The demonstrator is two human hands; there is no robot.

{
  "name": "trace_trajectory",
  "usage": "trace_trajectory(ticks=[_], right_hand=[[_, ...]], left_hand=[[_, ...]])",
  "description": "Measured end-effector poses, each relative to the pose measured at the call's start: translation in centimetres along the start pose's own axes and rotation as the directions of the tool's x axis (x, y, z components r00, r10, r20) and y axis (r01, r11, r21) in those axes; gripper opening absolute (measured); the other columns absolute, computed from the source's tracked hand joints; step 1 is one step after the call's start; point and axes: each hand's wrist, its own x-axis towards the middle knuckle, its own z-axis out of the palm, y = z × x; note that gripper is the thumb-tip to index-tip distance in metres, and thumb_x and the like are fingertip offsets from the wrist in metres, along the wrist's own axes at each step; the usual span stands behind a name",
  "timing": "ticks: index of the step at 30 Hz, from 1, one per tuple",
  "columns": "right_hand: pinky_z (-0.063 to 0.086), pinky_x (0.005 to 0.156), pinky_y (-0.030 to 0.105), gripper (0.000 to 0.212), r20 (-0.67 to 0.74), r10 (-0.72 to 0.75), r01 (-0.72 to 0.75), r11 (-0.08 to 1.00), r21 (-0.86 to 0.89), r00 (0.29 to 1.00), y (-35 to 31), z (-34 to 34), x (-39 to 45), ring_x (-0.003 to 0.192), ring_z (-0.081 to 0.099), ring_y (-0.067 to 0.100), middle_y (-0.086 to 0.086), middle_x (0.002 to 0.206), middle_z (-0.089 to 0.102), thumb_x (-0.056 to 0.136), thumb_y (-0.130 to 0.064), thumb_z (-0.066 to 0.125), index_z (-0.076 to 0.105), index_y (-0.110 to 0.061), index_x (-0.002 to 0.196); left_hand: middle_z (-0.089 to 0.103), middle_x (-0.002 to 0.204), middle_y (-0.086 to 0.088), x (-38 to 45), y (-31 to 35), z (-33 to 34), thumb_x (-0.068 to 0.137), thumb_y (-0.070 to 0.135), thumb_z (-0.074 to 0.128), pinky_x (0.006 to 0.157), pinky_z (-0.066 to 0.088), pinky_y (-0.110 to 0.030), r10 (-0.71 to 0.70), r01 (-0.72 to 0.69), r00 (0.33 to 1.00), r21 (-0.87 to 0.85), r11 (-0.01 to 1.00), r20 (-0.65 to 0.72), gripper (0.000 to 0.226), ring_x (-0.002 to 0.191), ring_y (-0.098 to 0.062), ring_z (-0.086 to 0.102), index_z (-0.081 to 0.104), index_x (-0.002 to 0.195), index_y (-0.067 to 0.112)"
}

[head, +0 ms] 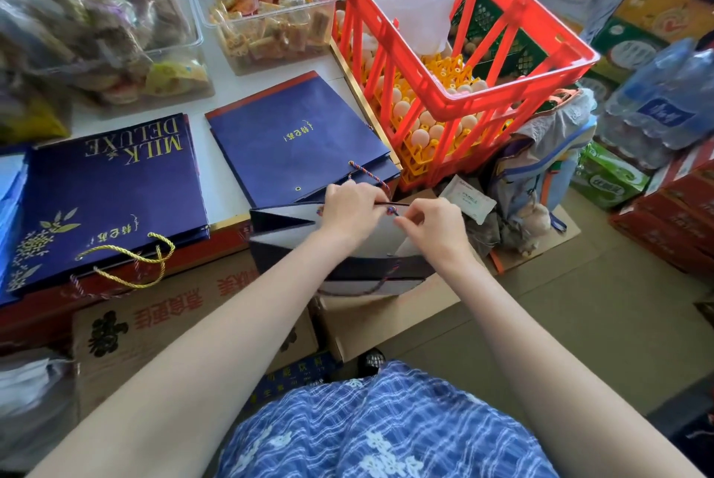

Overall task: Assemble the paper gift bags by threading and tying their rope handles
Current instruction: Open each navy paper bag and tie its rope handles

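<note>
Two hands: both work at the far top edge of an opened bag, close together with fingertips nearly meeting.
Left hand (pixel 349 207): fingers curled, pinching the rope handle at the bag's rim; knuckles face up.
Right hand (pixel 430 224): thumb and forefinger pinched on the rope end just right of the left hand's fingertips; the other fingers are loosely bent.
Rope handle (pixel 391 210): a twisted blue-and-red cord, bunched into a small knot between the two hands; a further stretch arcs up beyond the left hand over the flat bags.
Open bag (pixel 293 222): dark navy outside, pale inside, standing with its mouth open directly under both hands; a second cord hangs along its near rim below the wrists.
Flat bag stack (pixel 297 137): navy bags lying just beyond the left hand, one eyelet showing near the closest edge.
Finished stack (pixel 112 188): navy bags printed MILK DELUXE, well to the left of the left hand, with a gold rope loop (pixel 131 261) lying on the near end.
Red crate (pixel 463 64): beyond the right hand, above yellow trays of eggs (pixel 421 130).
</note>
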Motion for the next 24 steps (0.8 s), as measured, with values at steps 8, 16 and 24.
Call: trace_trajectory(ticks=[8, 16, 24], right_hand=[[0.037, 0.060, 0.012, 0.017, 0.057, -0.064, 0.050, 0.975, 0.218, 0.996, 0.9, -0.7, 0.0, 0.065, 0.050, 0.006, -0.006, 0.065, 0.059, 0.076, -0.019, 0.076, 0.062, -0.017, 0.067], [0.041, 0.069, 0.016, 0.010, 0.231, -0.177, 0.082, 0.925, 0.370, 0.957, 1.8, -2.8, -0.9, 0.066, 0.053, 0.000, -0.007, 0.068, 0.067, 0.079, -0.016, 0.074, 0.069, -0.016, 0.070], [0.053, 0.085, 0.038, 0.016, 0.249, -0.012, -0.091, 0.912, 0.400, 0.968, 1.0, -3.0, 1.1, 0.077, 0.068, 0.016, -0.004, 0.069, 0.070, 0.082, -0.012, 0.069, 0.067, -0.024, 0.071]], left_hand=[[0.071, 0.080, -0.003, -1.6, 0.8, -1.8, 0.093, 0.040, 0.048, 0.078, 0.051, -0.030, -0.232, 0.295, 0.950, -0.361, 0.885, 0.207, 0.039, 0.072, -0.015, 0.062, 0.072, 0.079, 0.014], [0.062, 0.072, 0.002, -1.0, 0.8, -1.3, 0.083, 0.019, 0.068, 0.058, 0.041, -0.015, -0.228, 0.403, 0.912, -0.637, 0.657, 0.342, 0.008, 0.067, -0.004, 0.054, 0.069, 0.080, 0.012], [0.059, 0.091, 0.007, -2.3, -1.1, 0.0, 0.086, 0.018, 0.066, 0.072, 0.034, -0.004, 0.137, -0.162, 0.987, -0.566, 0.808, -0.087, 0.006, 0.085, -0.005, 0.053, 0.060, 0.086, 0.021]])
